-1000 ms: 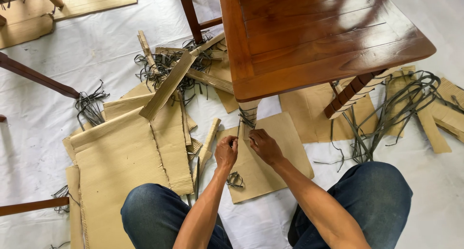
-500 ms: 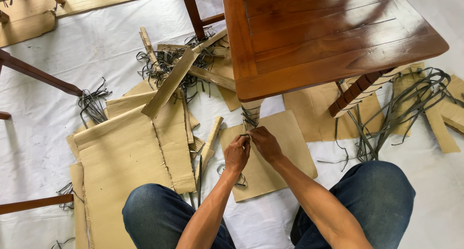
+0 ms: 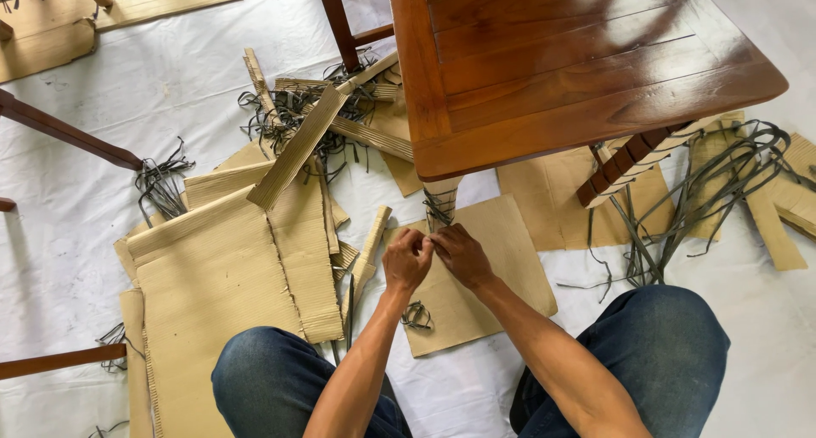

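Far left: dark wooden furniture legs [image 3: 68, 136] cross the white floor sheet [image 3: 102, 81]; a small tuft of grey plastic strapping [image 3: 161, 183] lies beside one.
Left-centre: large corrugated cardboard sheets [image 3: 221, 285] lie flat and overlapping on the sheet; a folded cardboard strip [image 3: 297, 149] rests at a slant on top of them.
Behind cardboard: a tangle of cut strapping [image 3: 289, 115] mixed with narrow cardboard pieces.
Left hand [image 3: 406, 259]: fingers curled closed, thumb and fingertips pinched at the base of the wrapped table leg [image 3: 440, 204]; what it grips looks like a strap end, but it is too small to tell for sure.
Cut strap coil [image 3: 416, 316]: lies on the cardboard pad [image 3: 501, 259], just below the left hand, not touched.
Right hand [image 3: 459, 253]: fingers bent and closed, touching the left hand at the same spot by the leg's foot; held item hidden by the fingers.
Wrapped table leg: stands on the cardboard pad, wrapped in cardboard and bound with dark strapping, directly under the corner of the worktop [image 3: 578, 56].
Worktop: dark polished slatted wood, upper right, above both hands.
Right: second wrapped leg [image 3: 629, 162], partly bare, with long loose strapping [image 3: 705, 192] and cardboard scraps [image 3: 765, 209] around it.
Bottom: knees in blue jeans [image 3: 280, 378] either side of the forearms.
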